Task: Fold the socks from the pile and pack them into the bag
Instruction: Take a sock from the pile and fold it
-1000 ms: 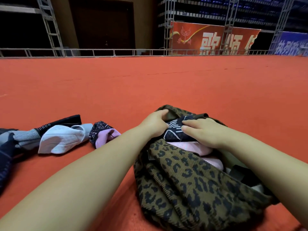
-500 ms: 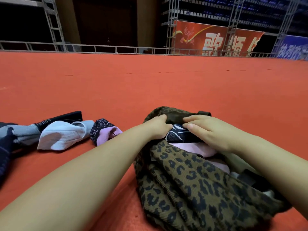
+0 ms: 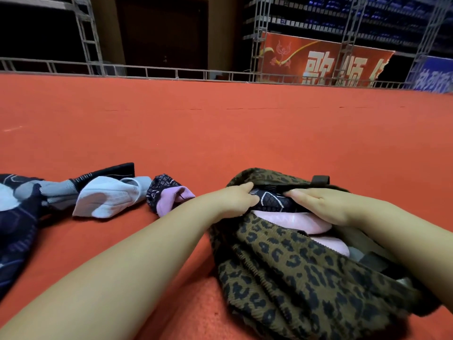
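Leopard-print corduroy, brown and black, makes up the bag (image 3: 294, 273) lying open on the red carpet (image 3: 220, 133) nearest the viewer, with both bare forearms reaching forward over it. The left hand (image 3: 235, 200) curls at the bag's far left lip, its fingers bent onto a folded black sock with white lines (image 3: 272, 202) sitting in the mouth of the bag. The right hand (image 3: 321, 204) lies on the same sock from the other side, fingers stretched flat and pointing left, pressing rather than gripping. Under that sock, two pale pink folded pieces (image 3: 286, 220) show inside the bag.

To the left on the carpet, well apart from the bag, lies the pile of socks: one black-patterned sock with a pink cuff (image 3: 169, 197), one white sock (image 3: 107, 200) just beside it, and dark navy and grey ones (image 3: 22, 217) tangled at the edge; their number cannot be told.

Farther off the carpet runs to a low metal rail (image 3: 171, 72). Beyond it stand truss towers (image 3: 88, 33), one red banner with white characters (image 3: 323, 62), and one blue banner (image 3: 434, 74) at the far right.
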A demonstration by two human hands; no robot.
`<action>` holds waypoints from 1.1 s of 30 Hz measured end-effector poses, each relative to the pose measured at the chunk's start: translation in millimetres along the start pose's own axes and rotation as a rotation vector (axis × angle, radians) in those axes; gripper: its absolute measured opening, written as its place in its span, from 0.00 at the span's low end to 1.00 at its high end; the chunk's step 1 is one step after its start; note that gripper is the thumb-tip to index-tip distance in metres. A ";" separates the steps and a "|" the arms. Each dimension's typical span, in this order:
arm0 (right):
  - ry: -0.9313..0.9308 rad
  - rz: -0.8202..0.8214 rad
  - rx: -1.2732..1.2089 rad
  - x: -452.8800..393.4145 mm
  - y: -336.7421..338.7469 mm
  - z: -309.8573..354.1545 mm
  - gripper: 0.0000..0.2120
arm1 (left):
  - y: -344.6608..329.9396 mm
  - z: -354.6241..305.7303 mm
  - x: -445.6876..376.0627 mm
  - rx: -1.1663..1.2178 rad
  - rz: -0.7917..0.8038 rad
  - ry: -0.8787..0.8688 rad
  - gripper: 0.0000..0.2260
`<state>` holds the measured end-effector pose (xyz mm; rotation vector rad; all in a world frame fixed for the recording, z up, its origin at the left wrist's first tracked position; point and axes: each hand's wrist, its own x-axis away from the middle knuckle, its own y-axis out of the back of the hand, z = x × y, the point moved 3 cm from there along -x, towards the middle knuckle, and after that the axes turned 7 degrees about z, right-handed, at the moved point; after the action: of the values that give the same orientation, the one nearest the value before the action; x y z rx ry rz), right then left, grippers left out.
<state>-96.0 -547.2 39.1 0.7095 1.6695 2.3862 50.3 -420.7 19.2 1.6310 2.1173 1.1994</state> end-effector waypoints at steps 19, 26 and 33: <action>0.300 0.100 -0.016 -45.3 -72.1 234.7 0.12 | 37.5 189.4 167.1 0.659 -0.217 0.036 0.08; 0.342 -0.382 -0.158 -90.1 -95.4 234.1 0.11 | 27.8 250.4 176.3 1.169 -0.486 -0.112 0.06; -0.045 -0.530 -0.618 -129.5 -100.0 204.7 0.37 | 31.5 255.4 175.7 1.236 -0.430 -0.169 0.05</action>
<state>96.1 -385.0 -35.2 0.1793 0.8548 2.2548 162.6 -144.5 -71.2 1.2961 3.0282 -0.5217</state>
